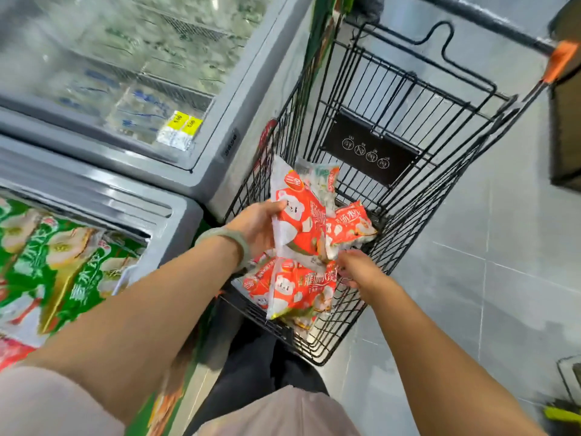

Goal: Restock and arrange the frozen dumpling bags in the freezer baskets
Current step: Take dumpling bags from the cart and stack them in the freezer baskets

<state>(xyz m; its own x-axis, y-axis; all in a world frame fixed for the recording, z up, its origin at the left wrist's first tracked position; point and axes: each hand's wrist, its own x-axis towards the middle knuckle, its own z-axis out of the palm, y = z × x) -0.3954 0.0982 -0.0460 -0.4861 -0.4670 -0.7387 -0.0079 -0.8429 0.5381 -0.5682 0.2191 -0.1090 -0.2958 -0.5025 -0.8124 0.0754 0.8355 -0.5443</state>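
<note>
**A:** where's the red-and-white plastic dumpling bag (298,221) at?

**B:** above the black wire shopping cart (371,149), left grip (254,225) curled round its edge. right grip (358,269) is at its bottom corner, can't tell if it's pinching.

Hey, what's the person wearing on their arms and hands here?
The left hand and right hand are bare, no gloves. A pale green bangle circles the left wrist. A pale pinkish sleeve covers the left upper arm; the right arm shows no sleeve.
</note>
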